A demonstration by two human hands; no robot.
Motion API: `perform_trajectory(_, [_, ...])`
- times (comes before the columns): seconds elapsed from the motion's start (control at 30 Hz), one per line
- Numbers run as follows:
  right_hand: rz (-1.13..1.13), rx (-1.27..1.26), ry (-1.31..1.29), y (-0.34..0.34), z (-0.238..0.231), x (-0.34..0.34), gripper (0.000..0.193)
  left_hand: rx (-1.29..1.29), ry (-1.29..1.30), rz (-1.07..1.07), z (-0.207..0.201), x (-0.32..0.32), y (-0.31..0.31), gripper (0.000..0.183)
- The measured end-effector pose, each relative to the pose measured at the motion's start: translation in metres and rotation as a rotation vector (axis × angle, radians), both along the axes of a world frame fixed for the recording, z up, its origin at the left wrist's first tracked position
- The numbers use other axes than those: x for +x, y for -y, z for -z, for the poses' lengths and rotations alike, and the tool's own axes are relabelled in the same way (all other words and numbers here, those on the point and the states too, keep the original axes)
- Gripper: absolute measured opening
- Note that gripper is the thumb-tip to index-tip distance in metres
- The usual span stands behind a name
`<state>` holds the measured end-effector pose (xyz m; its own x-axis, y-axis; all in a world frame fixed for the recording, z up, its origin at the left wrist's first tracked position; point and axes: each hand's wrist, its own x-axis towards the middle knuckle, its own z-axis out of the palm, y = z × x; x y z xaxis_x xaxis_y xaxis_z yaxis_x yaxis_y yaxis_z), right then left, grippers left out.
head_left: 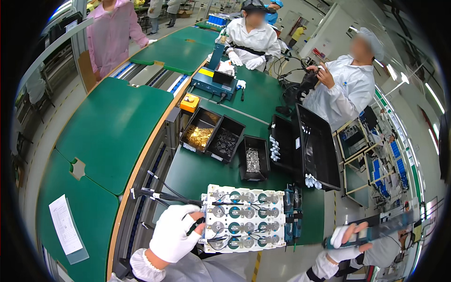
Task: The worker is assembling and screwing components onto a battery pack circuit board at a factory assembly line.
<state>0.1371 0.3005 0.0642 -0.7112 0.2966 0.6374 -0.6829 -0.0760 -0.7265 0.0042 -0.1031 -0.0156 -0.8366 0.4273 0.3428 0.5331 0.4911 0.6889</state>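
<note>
Far left of frame: paper sheet [66, 225] on green tabletop [115, 115].

Lower left of centre: cable bundle [157, 193], black, several strands; bendable, probably springy, best taken close behind the ends.

Next: gloved left hand [174, 236], bare fingertips closed on a small black piece [193, 226] at the left edge of the white frame; firmness of pinch impossible to tell.

Lower centre: white frame [245, 219], flat on the table, set with rows of round silver and teal parts and thin dark wires. Probably stiff and fairly weighty from the metal; smooth, so perhaps slippery under cloth gloves. Wires likely the fragile point. Best hold: both outer side walls, clear of wires and discs.

Above it: black bin [254, 158] of small silver pieces.

Right of the frame, just beside: teal-and-black parts [292, 211], upright cluster.

Lower right: gloved right hand [345, 253], fingers wrapped round a long teal tool [387, 227], blurred, kind unclear. Apparently rigid; mid-body hold advisable for balance.
</note>
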Motion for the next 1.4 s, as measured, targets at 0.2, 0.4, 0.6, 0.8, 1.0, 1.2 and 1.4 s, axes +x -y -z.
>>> perform_trajectory(0.2, [-0.077, -0.236, -0.366, 0.169, -0.033, -0.129, 0.07, 0.0, -0.189, -0.179, 0.029, -0.033, -0.026, 0.022])
perform_trajectory(0.4, [-0.419, -0.075, 0.071, 0.213, 0.018, -0.194, 0.094, 0.13, 0.0, -0.159, 0.038, -0.052, -0.027, 0.036])
perform_trajectory(0.6, [-0.485, 0.087, 0.088, 0.209, 0.031, -0.203, 0.084, 0.202, -0.171, 0.037, 0.035, -0.06, -0.028, 0.045])
perform_trajectory(0.8, [-0.44, 0.066, 0.239, 0.212, 0.03, -0.201, 0.094, 0.225, -0.171, 0.09, 0.039, -0.066, -0.027, 0.047])
perform_trajectory(1.0, [-0.393, 0.175, 0.157, 0.211, 0.033, -0.204, 0.083, 0.247, -0.154, 0.089, 0.039, -0.066, -0.026, 0.049])
perform_trajectory(1.2, [-0.531, 0.054, 0.077, 0.207, 0.036, -0.209, 0.08, 0.23, -0.139, 0.104, 0.045, -0.068, -0.026, 0.045])
perform_trajectory(1.4, [-0.373, 0.15, 0.206, 0.222, 0.03, -0.208, 0.092, 0.359, -0.039, 0.091, 0.045, -0.067, -0.023, 0.054])
